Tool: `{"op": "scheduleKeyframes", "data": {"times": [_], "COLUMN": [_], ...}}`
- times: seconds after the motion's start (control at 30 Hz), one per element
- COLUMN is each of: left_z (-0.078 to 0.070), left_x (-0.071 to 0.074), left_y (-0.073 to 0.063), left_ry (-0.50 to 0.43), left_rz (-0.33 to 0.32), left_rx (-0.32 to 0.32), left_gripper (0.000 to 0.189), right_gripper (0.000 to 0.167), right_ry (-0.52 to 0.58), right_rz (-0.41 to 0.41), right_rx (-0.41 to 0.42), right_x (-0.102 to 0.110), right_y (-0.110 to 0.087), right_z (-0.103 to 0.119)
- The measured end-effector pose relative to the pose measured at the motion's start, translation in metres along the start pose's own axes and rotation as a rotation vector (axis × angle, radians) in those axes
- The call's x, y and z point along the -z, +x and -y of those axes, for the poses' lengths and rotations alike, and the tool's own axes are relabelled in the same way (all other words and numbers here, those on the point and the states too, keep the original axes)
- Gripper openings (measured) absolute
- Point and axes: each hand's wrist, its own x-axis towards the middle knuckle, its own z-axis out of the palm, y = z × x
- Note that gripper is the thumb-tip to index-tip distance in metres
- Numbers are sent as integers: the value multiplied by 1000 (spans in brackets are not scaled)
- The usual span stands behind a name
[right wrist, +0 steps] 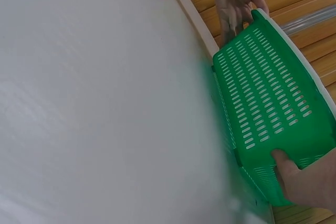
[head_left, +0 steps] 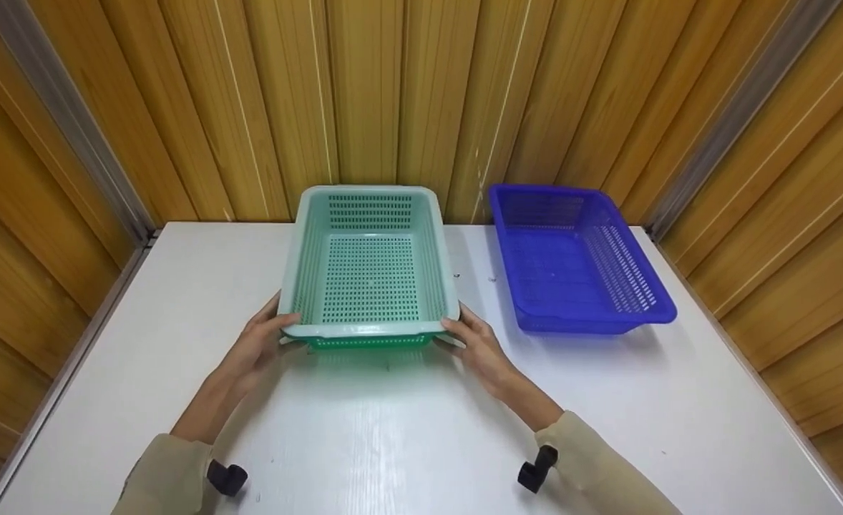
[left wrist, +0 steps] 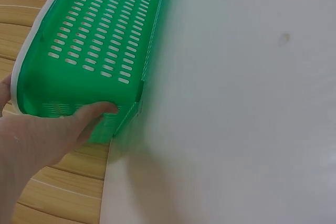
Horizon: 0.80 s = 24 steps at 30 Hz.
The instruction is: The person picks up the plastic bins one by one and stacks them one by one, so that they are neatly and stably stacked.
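Observation:
A green plastic basket (head_left: 369, 330) with slotted walls and a pale rim stands near the back of the white table. Its inside looks pale mint from above. My left hand (head_left: 261, 336) grips the near left corner, thumb over the rim and fingers along the outer side. At the near right corner my right hand (head_left: 478, 349) holds it the same way. In the left wrist view, a fingertip of the left hand (left wrist: 47, 135) lies against the slotted green wall. The right wrist view shows a fingertip of the right hand (right wrist: 307, 179) low on the wall.
A blue slotted basket (head_left: 593, 318) stands to the right on the white table (head_left: 364, 443). Wood-patterned panels (head_left: 364, 93) rise behind the table and on both sides. Each sleeve carries a small black fitting (head_left: 538, 468).

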Motion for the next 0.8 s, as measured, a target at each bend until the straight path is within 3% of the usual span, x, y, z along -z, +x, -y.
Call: {"op": "scheduleKeyframes", "data": {"times": [0.27, 0.43, 0.63, 0.8], "left_z": [-4, -11, -41, -67], "left_x": [-7, -14, -14, -14], "left_y": [2, -1, -16, -31], "left_ry": [57, 153, 152, 136], "left_rz": [-8, -73, -210, -260], "left_rx": [-2, 6, 30, -58], "left_gripper": [71, 72, 75, 69], "right_gripper": [68, 70, 68, 65], "right_ry": [14, 16, -71, -164], "right_rz": [0, 21, 79, 127], "right_rx": [-11, -22, -43, -33], "right_x": [0, 6, 18, 26], "right_y": [-4, -7, -15, -23], "right_z": [4, 10, 24, 42]}}
